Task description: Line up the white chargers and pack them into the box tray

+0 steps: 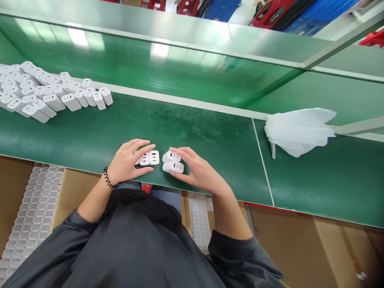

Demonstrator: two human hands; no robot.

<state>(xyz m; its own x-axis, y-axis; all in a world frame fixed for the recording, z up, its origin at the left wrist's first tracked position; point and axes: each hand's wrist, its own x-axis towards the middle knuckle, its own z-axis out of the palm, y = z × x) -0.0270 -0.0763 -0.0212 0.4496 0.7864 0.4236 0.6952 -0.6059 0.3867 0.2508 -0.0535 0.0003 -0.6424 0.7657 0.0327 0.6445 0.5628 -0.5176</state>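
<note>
White chargers with port slots in their end faces stand on the green bench in front of me. My left hand (127,160) curves around a short row of chargers (154,157), thumb on the near side and fingers on the far side; its palm hides part of the row. Just to the right, my right hand (199,168) grips two chargers (173,166) between thumb and fingers. These two lie tilted, one behind the other, their slotted ends facing right. A small gap separates the two groups.
Many more white chargers (54,102) stand crowded at the bench's far left. A crumpled white plastic bag (300,130) lies to the right, past a seam in the green bench top (222,140). A shiny green panel (180,72) rises behind. Clear compartment trays (33,212) and cardboard are below the near edge.
</note>
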